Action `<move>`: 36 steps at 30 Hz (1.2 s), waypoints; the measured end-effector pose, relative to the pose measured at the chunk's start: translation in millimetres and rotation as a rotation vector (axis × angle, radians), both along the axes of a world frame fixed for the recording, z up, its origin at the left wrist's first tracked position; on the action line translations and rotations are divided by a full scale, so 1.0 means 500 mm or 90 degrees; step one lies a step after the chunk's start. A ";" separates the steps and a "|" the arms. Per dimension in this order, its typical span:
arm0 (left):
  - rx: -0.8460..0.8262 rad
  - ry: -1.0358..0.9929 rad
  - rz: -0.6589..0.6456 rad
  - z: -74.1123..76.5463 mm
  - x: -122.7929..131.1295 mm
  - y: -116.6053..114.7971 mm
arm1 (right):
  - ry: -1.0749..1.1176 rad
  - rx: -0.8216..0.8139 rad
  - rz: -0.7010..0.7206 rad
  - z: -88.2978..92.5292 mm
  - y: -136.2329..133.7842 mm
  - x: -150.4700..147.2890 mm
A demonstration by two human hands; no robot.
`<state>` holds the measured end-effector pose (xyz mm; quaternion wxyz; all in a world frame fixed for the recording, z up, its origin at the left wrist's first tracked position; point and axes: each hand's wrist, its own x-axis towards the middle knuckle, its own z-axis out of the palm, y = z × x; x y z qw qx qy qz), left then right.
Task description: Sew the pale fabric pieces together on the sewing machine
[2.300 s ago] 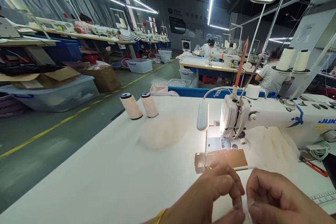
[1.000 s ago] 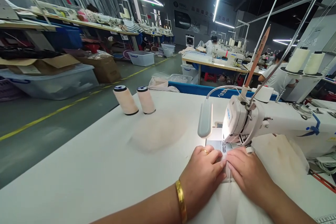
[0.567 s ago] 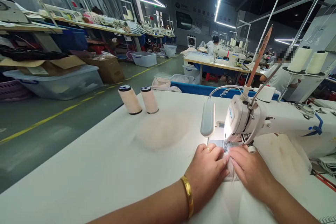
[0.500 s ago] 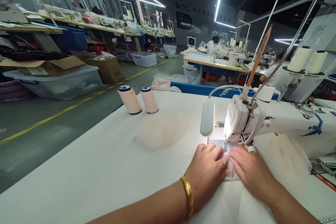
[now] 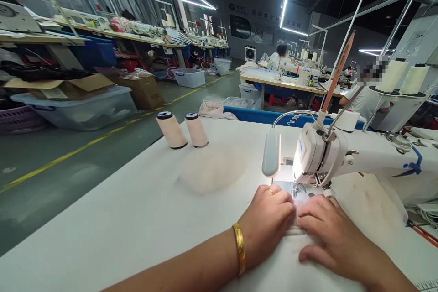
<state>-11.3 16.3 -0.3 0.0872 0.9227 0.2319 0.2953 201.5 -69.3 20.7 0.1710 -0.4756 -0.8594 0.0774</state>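
Observation:
The white sewing machine [image 5: 367,157] stands at the right, its presser foot [image 5: 295,190] lit by a small lamp [image 5: 271,153]. Thin white fabric [image 5: 290,258] runs from below my hands up to the plate by the foot. My left hand [image 5: 268,223], with a gold ring and bracelet, is closed on the fabric's edge just left of the foot; its fingertips are partly hidden. On the other side, my right hand [image 5: 330,232] lies on the fabric with its fingers stretched out and its thumb spread apart.
Two peach thread cones [image 5: 171,131] stand on the white table [image 5: 137,219] at the left. A pale round patch [image 5: 212,171] marks the tabletop. Red-handled scissors or a similar tool [image 5: 422,232] lie at the far right. Other people sit at machines behind.
My right hand has drawn back from the presser foot toward me and spread its thumb. My left hand has shifted slightly, still closed. More of the foot and plate shows.

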 end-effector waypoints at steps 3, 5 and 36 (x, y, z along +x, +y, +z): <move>-0.035 0.019 -0.003 0.004 -0.001 0.004 | 0.037 0.017 -0.012 -0.018 0.008 0.007; -0.052 0.024 0.003 0.006 0.002 0.008 | 0.091 0.020 -0.048 -0.028 0.017 0.009; 0.051 -0.043 -0.086 -0.012 -0.002 0.029 | -0.028 0.055 -0.033 -0.016 0.010 0.002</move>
